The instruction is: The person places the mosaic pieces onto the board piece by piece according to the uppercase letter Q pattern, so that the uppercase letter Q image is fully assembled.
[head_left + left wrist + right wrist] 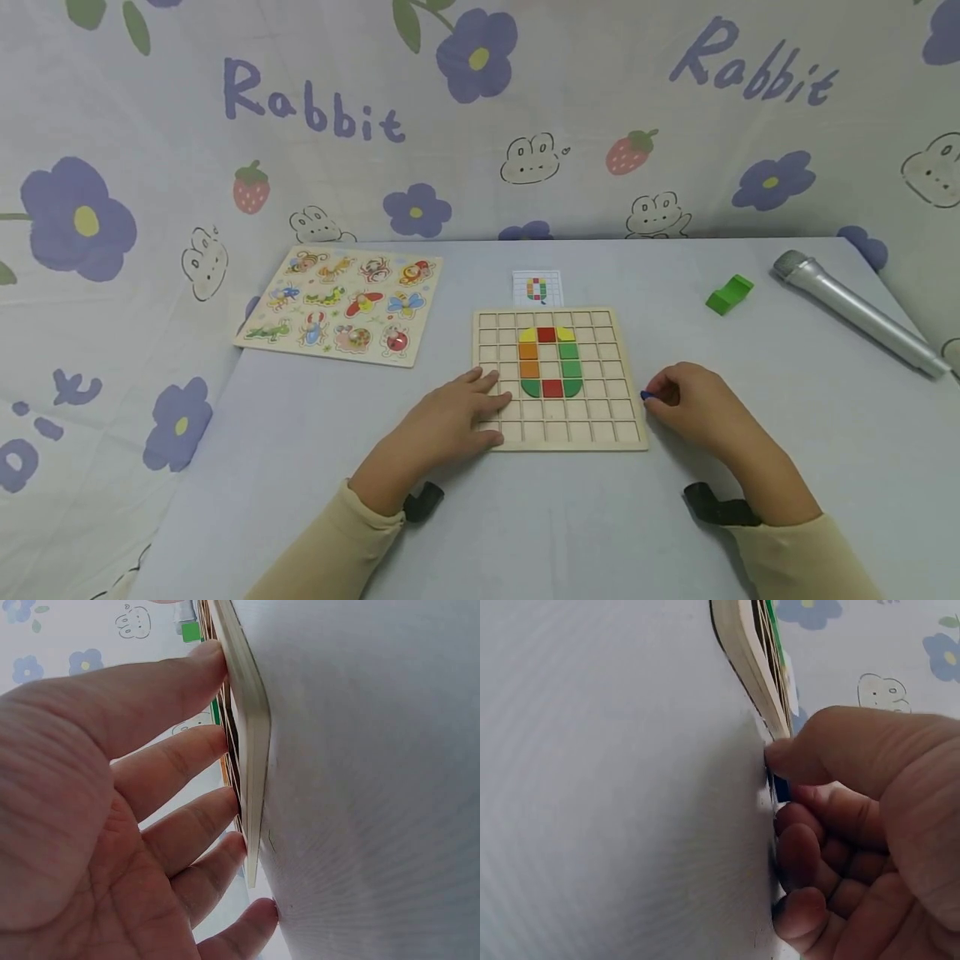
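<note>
A wooden grid board [525, 433] lies flat in the middle of the table, bearing a ring of red, orange, yellow and green tiles [571, 368]. My left hand [450, 417] rests on the board's left edge with its fingers spread; in the left wrist view the fingertips [214, 656] touch the board's rim. Just off the board's right edge, my right hand [693, 404] pinches a small blue tile [781, 789] between thumb and forefinger, low at the table surface. Fingers cover much of that tile. Behind the board lies a small pattern card [537, 288] showing a similar coloured ring.
To the back left lies a wooden insect puzzle board [345, 304]. A green block [730, 294] and a silver microphone [862, 312] lie at the back right. A printed cloth [465, 150] hangs behind the table.
</note>
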### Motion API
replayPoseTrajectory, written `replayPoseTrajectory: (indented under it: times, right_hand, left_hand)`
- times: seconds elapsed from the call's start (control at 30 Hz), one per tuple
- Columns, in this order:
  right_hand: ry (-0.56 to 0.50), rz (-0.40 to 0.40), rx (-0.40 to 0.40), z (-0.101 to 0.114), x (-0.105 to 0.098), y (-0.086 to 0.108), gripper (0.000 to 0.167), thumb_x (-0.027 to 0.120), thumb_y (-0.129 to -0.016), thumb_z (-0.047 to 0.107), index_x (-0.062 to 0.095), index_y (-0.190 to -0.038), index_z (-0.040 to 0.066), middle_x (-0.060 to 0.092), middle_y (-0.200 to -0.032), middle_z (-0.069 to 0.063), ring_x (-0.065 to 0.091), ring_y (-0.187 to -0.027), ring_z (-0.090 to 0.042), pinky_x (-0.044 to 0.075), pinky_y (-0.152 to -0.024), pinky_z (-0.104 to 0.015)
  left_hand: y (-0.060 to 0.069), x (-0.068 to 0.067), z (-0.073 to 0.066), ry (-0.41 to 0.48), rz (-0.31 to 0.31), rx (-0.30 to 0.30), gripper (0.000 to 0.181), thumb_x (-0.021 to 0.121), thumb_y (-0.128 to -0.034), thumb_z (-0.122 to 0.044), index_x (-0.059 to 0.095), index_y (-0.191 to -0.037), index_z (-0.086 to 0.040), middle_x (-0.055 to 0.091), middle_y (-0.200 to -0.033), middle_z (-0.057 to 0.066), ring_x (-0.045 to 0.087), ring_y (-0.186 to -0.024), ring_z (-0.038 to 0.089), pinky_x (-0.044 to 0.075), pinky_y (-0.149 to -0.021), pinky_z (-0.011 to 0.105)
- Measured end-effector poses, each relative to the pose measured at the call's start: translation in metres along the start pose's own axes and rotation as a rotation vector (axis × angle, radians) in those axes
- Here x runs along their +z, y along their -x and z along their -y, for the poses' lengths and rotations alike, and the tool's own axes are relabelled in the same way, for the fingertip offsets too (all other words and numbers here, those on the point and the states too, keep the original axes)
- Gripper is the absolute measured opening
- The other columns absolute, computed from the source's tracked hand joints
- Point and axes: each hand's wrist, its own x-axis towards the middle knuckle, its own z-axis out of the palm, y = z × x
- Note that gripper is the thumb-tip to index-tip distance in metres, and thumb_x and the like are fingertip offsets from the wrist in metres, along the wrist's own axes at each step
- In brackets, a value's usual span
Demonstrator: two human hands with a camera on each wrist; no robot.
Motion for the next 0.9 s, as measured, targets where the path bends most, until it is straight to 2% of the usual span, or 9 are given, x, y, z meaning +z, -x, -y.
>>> replayPoseTrajectory:
  times: [0.1, 0.2, 0.37, 0.47, 0.6, 0.9]
  right_hand:
    - [-0.007, -0.016, 0.021, 0.008, -0.005, 0.002, 0.020, 0.075, -0.099, 0.017, 0.074, -0.110, 0.001, 0.069, -0.097, -0.011, 0.061, -0.089, -0.025, 0.052, -0.070, -0.036]
    - [-0.030, -0.019, 0.013, 0.027, -0.006, 0.004, 0.018, 0.075, -0.098, 0.017, 0.074, -0.110, 0.003, 0.065, -0.093, -0.009, 0.058, -0.085, -0.024, 0.050, -0.063, -0.034]
    - [-0.045, 0.056, -0.059, 0.064, 0.016, 0.001, 0.011, 0.076, -0.097, 0.015, 0.074, -0.103, 0.006, 0.066, -0.090, -0.005, 0.058, -0.083, -0.021, 0.050, -0.067, -0.031]
    - [-0.040, 0.089, -0.073, 0.076, 0.030, -0.002, 0.009, 0.078, -0.097, 0.015, 0.074, -0.099, 0.007, 0.068, -0.089, -0.003, 0.059, -0.084, -0.019, 0.051, -0.071, -0.030]
    - [-0.046, 0.081, -0.051, 0.080, 0.038, -0.004, 0.010, 0.080, -0.098, 0.015, 0.074, -0.098, 0.007, 0.070, -0.090, -0.003, 0.061, -0.085, -0.019, 0.053, -0.073, -0.030]
    - [-0.074, 0.087, -0.029, 0.074, 0.038, -0.005, 0.013, 0.083, -0.098, 0.019, 0.075, -0.099, 0.009, 0.070, -0.090, -0.003, 0.061, -0.086, -0.020, 0.052, -0.073, -0.030]
  left_hand:
    - [0.000, 0.000, 0.000, 0.003, 0.000, 0.003, 0.061, 0.081, -0.1000, -0.034, 0.061, -0.158, -0.025, 0.039, -0.176, -0.001, 0.026, -0.169, 0.026, 0.032, -0.133, 0.054]
    - [0.000, 0.000, 0.000, 0.002, -0.002, 0.004, 0.062, 0.081, -0.0998, -0.034, 0.061, -0.158, -0.025, 0.039, -0.176, -0.001, 0.026, -0.169, 0.026, 0.031, -0.134, 0.054]
    - [0.000, -0.001, 0.000, -0.006, 0.000, -0.005, 0.062, 0.081, -0.0997, -0.033, 0.061, -0.157, -0.025, 0.040, -0.176, -0.001, 0.027, -0.169, 0.026, 0.032, -0.134, 0.054]
    - [-0.002, -0.002, -0.001, -0.004, 0.006, -0.006, 0.062, 0.081, -0.0999, -0.034, 0.061, -0.158, -0.025, 0.039, -0.176, -0.002, 0.026, -0.169, 0.025, 0.032, -0.134, 0.054]
    - [-0.004, -0.001, -0.002, -0.003, 0.006, 0.003, 0.062, 0.081, -0.0996, -0.034, 0.061, -0.158, -0.025, 0.039, -0.176, -0.001, 0.026, -0.169, 0.025, 0.031, -0.134, 0.054]
    - [-0.007, 0.002, -0.001, -0.011, -0.003, 0.026, 0.060, 0.081, -0.0998, -0.033, 0.062, -0.157, -0.024, 0.040, -0.175, 0.000, 0.027, -0.168, 0.028, 0.031, -0.134, 0.054]
